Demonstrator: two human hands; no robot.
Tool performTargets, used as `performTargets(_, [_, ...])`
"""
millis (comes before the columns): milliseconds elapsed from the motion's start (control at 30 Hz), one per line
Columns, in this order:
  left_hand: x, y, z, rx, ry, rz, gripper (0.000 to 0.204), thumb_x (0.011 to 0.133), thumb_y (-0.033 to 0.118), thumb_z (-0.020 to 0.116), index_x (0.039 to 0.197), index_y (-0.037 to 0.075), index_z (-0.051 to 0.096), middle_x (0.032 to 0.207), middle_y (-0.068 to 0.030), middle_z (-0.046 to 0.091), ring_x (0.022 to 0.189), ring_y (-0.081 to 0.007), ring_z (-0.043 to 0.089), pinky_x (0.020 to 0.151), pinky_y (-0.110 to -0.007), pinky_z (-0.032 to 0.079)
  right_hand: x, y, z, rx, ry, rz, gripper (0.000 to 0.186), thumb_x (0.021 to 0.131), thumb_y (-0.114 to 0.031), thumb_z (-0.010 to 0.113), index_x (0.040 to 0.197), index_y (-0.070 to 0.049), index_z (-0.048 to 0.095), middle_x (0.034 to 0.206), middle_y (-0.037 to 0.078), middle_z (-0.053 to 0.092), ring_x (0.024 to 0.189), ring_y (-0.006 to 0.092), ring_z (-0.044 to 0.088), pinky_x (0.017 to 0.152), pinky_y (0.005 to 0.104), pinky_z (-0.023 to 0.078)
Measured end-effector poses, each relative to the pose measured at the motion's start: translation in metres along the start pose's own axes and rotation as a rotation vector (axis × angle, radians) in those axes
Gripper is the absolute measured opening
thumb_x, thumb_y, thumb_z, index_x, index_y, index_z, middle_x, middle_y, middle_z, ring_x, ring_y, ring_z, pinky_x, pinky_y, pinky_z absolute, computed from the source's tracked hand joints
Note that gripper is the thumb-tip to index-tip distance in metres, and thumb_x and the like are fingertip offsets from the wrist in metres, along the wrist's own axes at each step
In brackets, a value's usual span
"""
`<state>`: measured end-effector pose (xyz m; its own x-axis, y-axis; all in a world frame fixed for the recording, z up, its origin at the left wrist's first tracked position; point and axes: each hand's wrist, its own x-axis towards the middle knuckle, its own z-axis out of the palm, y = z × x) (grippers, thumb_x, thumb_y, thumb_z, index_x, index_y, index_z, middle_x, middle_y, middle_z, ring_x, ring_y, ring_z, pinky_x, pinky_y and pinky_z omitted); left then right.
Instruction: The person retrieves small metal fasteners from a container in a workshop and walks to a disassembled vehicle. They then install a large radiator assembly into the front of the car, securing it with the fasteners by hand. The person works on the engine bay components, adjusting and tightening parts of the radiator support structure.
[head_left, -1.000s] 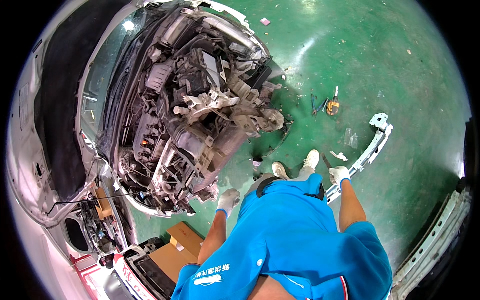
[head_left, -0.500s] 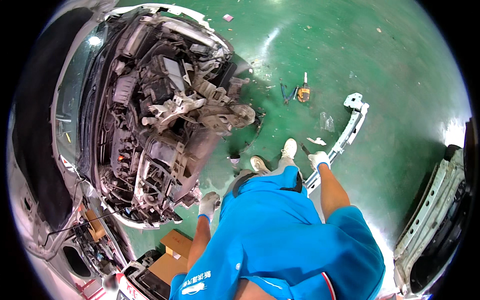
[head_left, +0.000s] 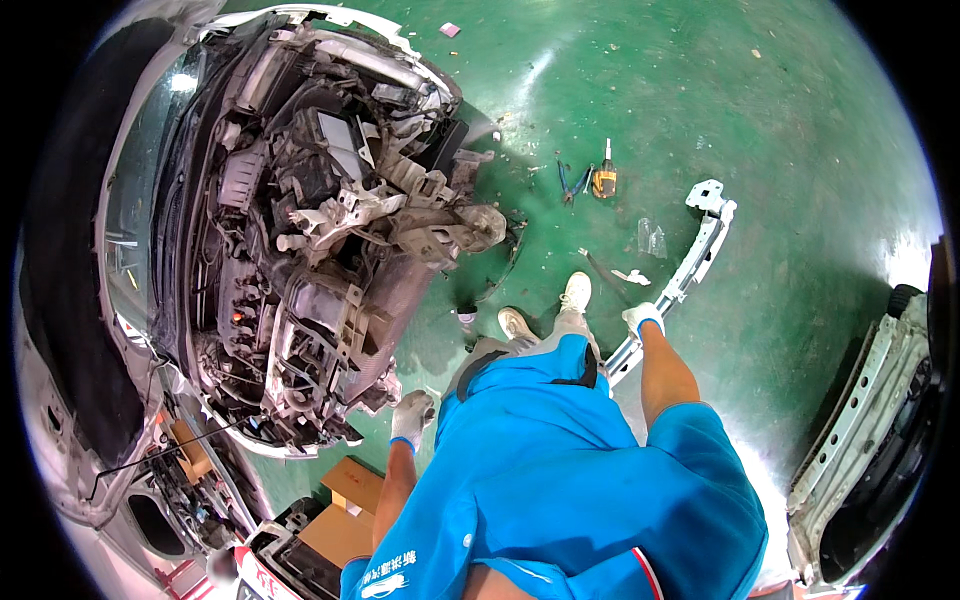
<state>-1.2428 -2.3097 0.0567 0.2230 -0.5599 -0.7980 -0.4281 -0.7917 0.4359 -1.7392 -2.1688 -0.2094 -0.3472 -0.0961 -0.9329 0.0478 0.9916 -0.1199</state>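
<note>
My left hand, in a white and grey glove, hangs by my left side near the front corner of the opened-up car. Its fingers are curled, and whatever they may hold is hidden. My right hand, gloved in white, is over the floor on my right, overlapping the pale metal bumper beam in view. Just ahead of its fingers a thin dark strip-like tool shows as a motion-smeared streak. Whether the fingers still touch it I cannot tell.
On the green floor ahead lie an orange and black power tool, blue-handled pliers, clear plastic and a white scrap. A cardboard box stands at lower left. Another car front is at far right.
The dark strip-like tool has moved forward and left from my right hand and is now smeared. My right hand has shifted slightly; the left is nearly still.
</note>
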Motion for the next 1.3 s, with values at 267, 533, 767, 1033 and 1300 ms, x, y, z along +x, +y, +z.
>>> performTargets(267, [0.005, 0.009, 0.014, 0.025, -0.068, 0.006, 0.035, 0.087, 0.020, 0.069, 0.116, 0.002, 0.064, 0.092, -0.0054, 0.067, 0.073, -0.0147, 0.063, 0.067, -0.028, 0.051, -0.011, -0.029, 0.009, 0.542, -0.250, -0.110, 0.008, 0.083, -0.004, 0.062, 0.088, -0.004, 0.056, 0.061, 0.007, 0.052, 0.045, 0.0215, 0.051, 0.039, 0.0375, 0.036])
performTargets(533, [0.006, 0.017, 0.014, 0.043, -0.052, 0.025, 0.041, 0.085, 0.020, 0.070, 0.120, 0.001, 0.064, 0.093, -0.0050, 0.067, 0.073, -0.0143, 0.064, 0.066, -0.028, 0.051, -0.028, -0.045, 0.013, 0.538, -0.189, -0.275, 0.011, 0.084, -0.006, 0.062, 0.090, 0.002, 0.062, 0.062, 0.008, 0.056, 0.042, 0.0179, 0.049, 0.038, 0.0341, 0.037])
performTargets(767, [0.002, 0.019, 0.015, 0.052, -0.029, 0.024, 0.039, 0.085, 0.021, 0.070, 0.118, 0.001, 0.065, 0.091, -0.0052, 0.067, 0.073, -0.0140, 0.063, 0.067, -0.028, 0.052, -0.018, -0.038, 0.006, 0.571, -0.251, -0.228, 0.014, 0.083, -0.005, 0.062, 0.094, 0.004, 0.061, 0.060, 0.008, 0.052, 0.041, 0.0179, 0.047, 0.037, 0.0339, 0.036])
performTargets(1033, [0.005, 0.023, 0.014, 0.071, -0.054, 0.038, 0.039, 0.085, 0.020, 0.070, 0.118, 0.000, 0.065, 0.091, -0.0052, 0.067, 0.073, -0.0141, 0.063, 0.067, -0.028, 0.052, -0.008, -0.038, 0.010, 0.574, -0.271, -0.227, 0.013, 0.081, -0.006, 0.064, 0.089, 0.002, 0.058, 0.059, 0.006, 0.050, 0.043, 0.0183, 0.048, 0.038, 0.0354, 0.036])
performTargets(1300, [0.004, 0.029, 0.017, 0.032, -0.070, 0.019, 0.036, 0.084, 0.016, 0.070, 0.115, -0.001, 0.064, 0.088, -0.0051, 0.065, 0.070, -0.0129, 0.061, 0.063, -0.027, 0.050, -0.009, -0.043, 0.015, 0.563, -0.254, -0.250, 0.014, 0.081, -0.009, 0.063, 0.090, 0.001, 0.060, 0.059, 0.007, 0.053, 0.046, 0.0205, 0.051, 0.040, 0.0389, 0.039])
